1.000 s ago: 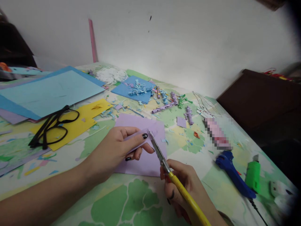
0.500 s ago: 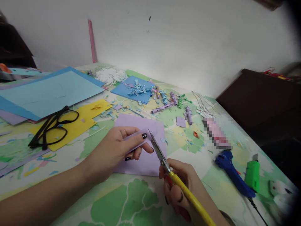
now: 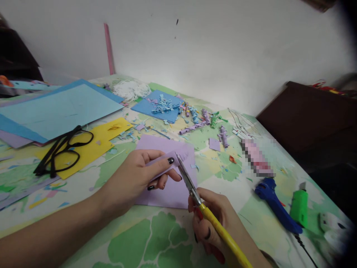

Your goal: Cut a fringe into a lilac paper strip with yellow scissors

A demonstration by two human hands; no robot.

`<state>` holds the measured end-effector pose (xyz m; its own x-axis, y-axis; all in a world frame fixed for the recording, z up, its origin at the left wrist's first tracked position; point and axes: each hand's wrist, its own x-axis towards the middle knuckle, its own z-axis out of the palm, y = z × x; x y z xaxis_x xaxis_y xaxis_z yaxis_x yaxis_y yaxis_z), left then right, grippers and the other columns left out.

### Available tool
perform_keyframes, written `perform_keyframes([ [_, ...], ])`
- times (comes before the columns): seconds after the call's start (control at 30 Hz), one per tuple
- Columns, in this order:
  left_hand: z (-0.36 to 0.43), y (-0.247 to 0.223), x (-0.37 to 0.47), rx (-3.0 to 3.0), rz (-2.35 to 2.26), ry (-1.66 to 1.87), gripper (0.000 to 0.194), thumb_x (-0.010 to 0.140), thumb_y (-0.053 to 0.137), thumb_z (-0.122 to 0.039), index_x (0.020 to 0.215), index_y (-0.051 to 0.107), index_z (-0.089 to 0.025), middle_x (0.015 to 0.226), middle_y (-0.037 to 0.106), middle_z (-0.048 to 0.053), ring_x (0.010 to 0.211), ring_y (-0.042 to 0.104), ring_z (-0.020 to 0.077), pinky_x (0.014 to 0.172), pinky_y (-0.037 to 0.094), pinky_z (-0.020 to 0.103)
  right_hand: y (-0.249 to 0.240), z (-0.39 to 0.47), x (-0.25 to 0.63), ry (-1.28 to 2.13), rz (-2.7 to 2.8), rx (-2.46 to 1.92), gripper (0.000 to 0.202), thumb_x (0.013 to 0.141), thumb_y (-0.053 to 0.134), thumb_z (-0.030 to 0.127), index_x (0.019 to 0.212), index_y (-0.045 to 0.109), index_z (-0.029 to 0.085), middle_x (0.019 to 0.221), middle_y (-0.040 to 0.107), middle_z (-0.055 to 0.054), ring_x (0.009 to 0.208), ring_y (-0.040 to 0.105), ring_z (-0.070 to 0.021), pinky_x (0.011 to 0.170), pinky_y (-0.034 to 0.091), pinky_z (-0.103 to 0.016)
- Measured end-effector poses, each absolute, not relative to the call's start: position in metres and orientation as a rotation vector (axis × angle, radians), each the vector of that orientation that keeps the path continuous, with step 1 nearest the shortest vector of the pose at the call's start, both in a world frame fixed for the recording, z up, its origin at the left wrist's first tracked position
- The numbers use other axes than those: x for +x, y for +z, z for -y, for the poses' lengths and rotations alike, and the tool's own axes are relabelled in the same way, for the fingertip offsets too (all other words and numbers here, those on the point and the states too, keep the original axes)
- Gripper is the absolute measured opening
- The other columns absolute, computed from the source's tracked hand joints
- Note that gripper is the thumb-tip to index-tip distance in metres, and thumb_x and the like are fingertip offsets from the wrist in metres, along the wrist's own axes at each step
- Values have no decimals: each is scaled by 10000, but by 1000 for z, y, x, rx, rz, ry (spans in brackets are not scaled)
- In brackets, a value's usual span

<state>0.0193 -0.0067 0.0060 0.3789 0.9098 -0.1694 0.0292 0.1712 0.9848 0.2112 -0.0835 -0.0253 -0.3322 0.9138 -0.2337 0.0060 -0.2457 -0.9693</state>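
My left hand (image 3: 149, 169) pinches a narrow strip of purple paper (image 3: 157, 172) between thumb and fingers. In my right hand (image 3: 216, 219) is a pair of scissors (image 3: 212, 217) with yellow and red handles, its fingers wrapped round them. The blade tips meet the strip's free end, just beyond my left thumb. Beneath both lies a larger purple sheet (image 3: 173, 195) flat on the table, partly hidden by my left hand. Some small cuts or scraps show near its upper right part, too faint to make out.
Black glasses (image 3: 60, 152) rest on yellow paper (image 3: 92, 156) at left, near stacked blue sheets (image 3: 69, 108). Curled paper pieces (image 3: 195, 128) and white string (image 3: 131, 90) lie farther back. At right are a blue glue gun (image 3: 279, 208) and a green cutter (image 3: 299, 207).
Both hands stay in nearly the same place over the purple sheet. The scissors have shifted very slightly to the left, and their handles sit a little closer together.
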Motion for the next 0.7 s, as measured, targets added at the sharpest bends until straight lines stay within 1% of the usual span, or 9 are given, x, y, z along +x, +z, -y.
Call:
perform_keyframes([
  [0.13, 8, 6, 19, 1234, -995, 804, 286, 855, 615, -338, 665, 724, -156, 445, 495, -48, 426, 356, 56, 425, 251, 199, -28, 83, 209, 1661, 1286, -1202, 597, 624, 719, 714, 779, 478, 190, 470, 448, 97, 301, 344, -23, 275, 266, -121],
  [0.27, 8, 6, 18, 1232, -994, 805, 280, 858, 612, -336, 674, 725, -158, 442, 503, -48, 425, 359, 54, 425, 254, 194, -30, 83, 210, 1651, 1284, -1175, 576, 646, 724, 692, 792, 475, 194, 460, 456, 99, 296, 332, -21, 278, 265, -119],
  [0.33, 8, 6, 17, 1229, -1000, 810, 281, 863, 603, -326, 675, 726, -157, 442, 510, -44, 426, 367, 55, 425, 257, 192, -29, 83, 212, 1658, 1307, -1157, 598, 644, 701, 722, 806, 470, 195, 464, 451, 100, 301, 324, -19, 288, 261, -123],
  [0.43, 7, 5, 18, 1221, -1003, 814, 285, 864, 597, -315, 666, 725, -155, 437, 513, -39, 422, 364, 57, 417, 253, 194, -27, 84, 214, 1674, 1381, -1159, 652, 627, 648, 784, 831, 466, 192, 512, 492, 73, 322, 338, -25, 288, 257, -130],
  [0.5, 7, 5, 19, 1217, -1001, 812, 285, 863, 595, -311, 664, 726, -155, 435, 516, -38, 417, 363, 57, 413, 252, 194, -25, 84, 215, 1678, 1410, -1160, 655, 643, 635, 786, 851, 466, 189, 534, 502, 60, 339, 352, -31, 281, 254, -127],
  [0.6, 7, 6, 20, 1214, -1026, 802, 284, 861, 589, -293, 656, 728, -154, 428, 521, -36, 409, 374, 56, 409, 261, 191, -26, 84, 214, 1662, 1390, -1151, 624, 666, 656, 753, 851, 462, 190, 523, 435, 84, 352, 355, -34, 281, 251, -119],
  [0.7, 8, 9, 21, 1221, -1058, 800, 295, 857, 579, -276, 634, 725, -150, 425, 529, -29, 407, 392, 58, 409, 271, 190, -27, 84, 212, 1637, 1363, -1178, 614, 652, 676, 745, 820, 462, 194, 527, 388, 99, 341, 332, -25, 277, 247, -122],
])
